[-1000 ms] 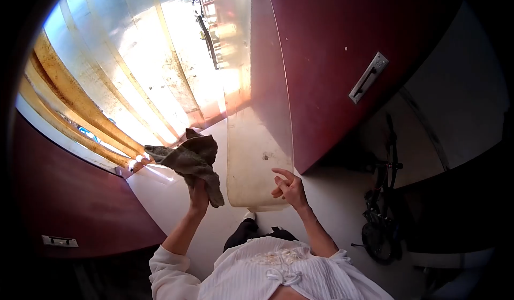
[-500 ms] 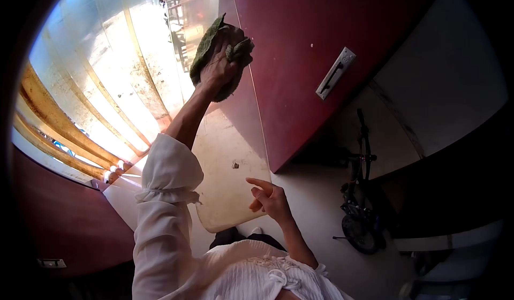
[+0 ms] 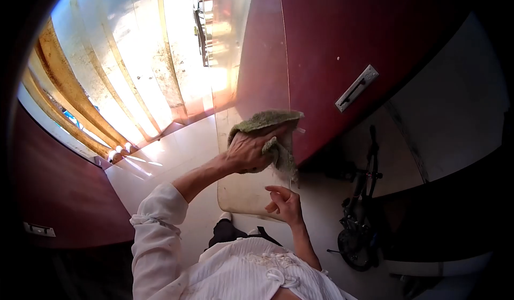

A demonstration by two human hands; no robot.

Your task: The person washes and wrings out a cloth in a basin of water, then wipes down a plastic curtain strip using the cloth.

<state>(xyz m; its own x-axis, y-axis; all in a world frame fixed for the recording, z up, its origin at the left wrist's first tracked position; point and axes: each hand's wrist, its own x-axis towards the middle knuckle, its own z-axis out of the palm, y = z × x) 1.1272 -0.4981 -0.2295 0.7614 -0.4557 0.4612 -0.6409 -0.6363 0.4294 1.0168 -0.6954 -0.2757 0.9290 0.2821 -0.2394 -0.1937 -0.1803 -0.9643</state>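
Note:
My left hand (image 3: pixel 249 153) is spread over a green cloth (image 3: pixel 267 119) and grips it, with a fold of it between thumb and fingers. The cloth lies against a yellowish see-through plastic strip (image 3: pixel 241 194) that hangs in front of me, its rounded lower end just above my feet. My right hand (image 3: pixel 286 206) is beside the strip's lower right edge. Its index finger is stretched out, the other fingers are loosely bent, and nothing is in it.
More yellowed plastic curtain strips (image 3: pixel 61 75) are bunched at the left in bright light. A dark red door panel (image 3: pixel 332 27) with a metal handle (image 3: pixel 357 88) stands at the right, another red panel (image 3: pixel 59 187) at the left. A folding bicycle or scooter (image 3: pixel 358 214) stands at the lower right.
My left hand has moved down and to the right with the cloth, from high on the strip to near its lower part. My right hand has shifted slightly right.

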